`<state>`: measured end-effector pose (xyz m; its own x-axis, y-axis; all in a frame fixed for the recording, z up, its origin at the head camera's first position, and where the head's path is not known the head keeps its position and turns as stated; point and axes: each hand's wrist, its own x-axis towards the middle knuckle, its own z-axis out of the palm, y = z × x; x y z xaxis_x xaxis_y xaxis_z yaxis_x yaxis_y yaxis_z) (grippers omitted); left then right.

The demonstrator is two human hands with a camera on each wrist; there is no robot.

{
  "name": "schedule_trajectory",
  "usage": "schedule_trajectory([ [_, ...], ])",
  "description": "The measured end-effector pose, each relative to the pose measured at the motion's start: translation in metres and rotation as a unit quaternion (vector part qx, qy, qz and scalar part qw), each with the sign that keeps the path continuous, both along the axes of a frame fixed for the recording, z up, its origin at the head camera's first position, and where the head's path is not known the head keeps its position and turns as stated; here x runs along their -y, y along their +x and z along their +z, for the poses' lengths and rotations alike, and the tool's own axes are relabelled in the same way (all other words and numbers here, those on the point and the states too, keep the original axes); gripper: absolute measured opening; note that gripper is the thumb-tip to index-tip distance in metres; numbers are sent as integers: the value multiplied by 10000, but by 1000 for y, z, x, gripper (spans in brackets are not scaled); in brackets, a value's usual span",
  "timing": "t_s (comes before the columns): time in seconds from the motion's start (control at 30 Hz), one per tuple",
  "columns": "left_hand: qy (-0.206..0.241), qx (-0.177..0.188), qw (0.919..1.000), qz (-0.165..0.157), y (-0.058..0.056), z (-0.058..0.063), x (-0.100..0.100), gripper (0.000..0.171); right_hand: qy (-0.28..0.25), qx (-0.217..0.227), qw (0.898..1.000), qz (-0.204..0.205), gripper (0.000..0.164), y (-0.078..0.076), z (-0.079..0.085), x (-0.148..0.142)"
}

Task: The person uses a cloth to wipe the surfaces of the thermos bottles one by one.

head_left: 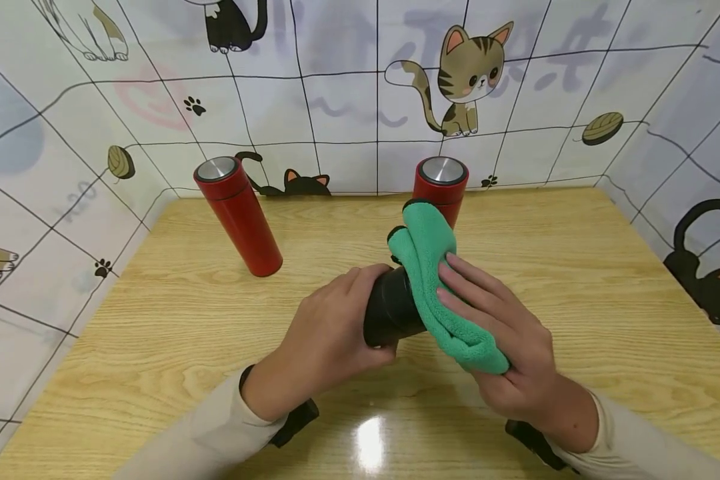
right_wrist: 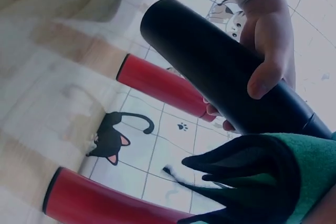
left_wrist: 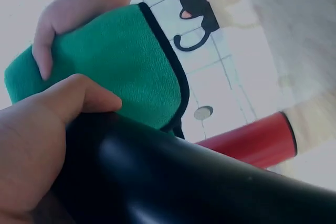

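My left hand (head_left: 330, 327) grips a black thermos bottle (head_left: 393, 310) around its body and holds it tilted above the table. In the right wrist view, the left thumb lies along the black bottle (right_wrist: 210, 66), and a seam shows near its covered end. A folded green cloth (head_left: 435, 287) with black edging is draped over that end. My right hand (head_left: 510, 333) holds the cloth against the bottle, fingers spread across the fabric; its thumb is hidden. In the left wrist view, the cloth (left_wrist: 121, 66) touches the left thumb's tip.
Two red thermos bottles with silver-topped lids stand towards the back of the wooden table (head_left: 204, 360), one on the left (head_left: 240, 220) and one on the right (head_left: 441, 187). The cloth partly covers the right one. Cat-printed white walls (head_left: 348, 107) enclose the back and sides.
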<state>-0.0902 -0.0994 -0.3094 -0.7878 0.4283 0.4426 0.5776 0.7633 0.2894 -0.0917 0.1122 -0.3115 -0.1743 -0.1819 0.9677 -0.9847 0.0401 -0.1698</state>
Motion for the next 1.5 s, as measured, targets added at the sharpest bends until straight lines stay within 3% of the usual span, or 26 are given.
schedule_trajectory([
  [0.1,106,-124,9998,77,-2,4,4,79,87,-129,9999,-66,33,1,2,0],
  [0.23,215,-198,9994,210,-5,6,8,76,245,60,9996,-162,38,2,1,-2],
  [0.43,52,319,9995,-49,-4,0,1,80,241,367,9988,-201,44,1,-2,-4],
  [0.53,13,385,9992,-105,-3,-1,-2,82,188,207,9994,-190,41,0,-2,-4],
  [0.73,339,97,9994,-23,-5,0,1,80,84,-228,9997,5,36,-2,-2,-4],
  [0.8,558,89,9984,-6,-6,0,3,80,37,55,9997,229,37,-2,-4,-5],
  [0.9,956,141,9953,-23,-7,-1,4,81,-20,981,9938,526,37,0,-11,-9],
  [1.0,1593,361,9861,-299,-5,0,4,82,205,2131,9748,628,43,8,-19,-15],
  [1.07,2094,538,9743,-628,-2,2,4,83,537,2807,9558,694,52,12,-23,-17],
  [1.2,3140,847,9358,-1359,2,7,3,83,1133,3797,9108,1157,54,14,-25,-16],
  [1.3,3736,799,9067,-1788,5,9,4,80,1401,4471,8771,1055,47,10,-25,-15],
  [1.4,4220,520,8789,-2164,5,8,5,67,1472,5297,8319,757,40,1,-25,-16],
  [1.5,4628,95,8520,-2445,1,6,5,63,1236,6263,7657,792,43,-10,-24,-18],
])
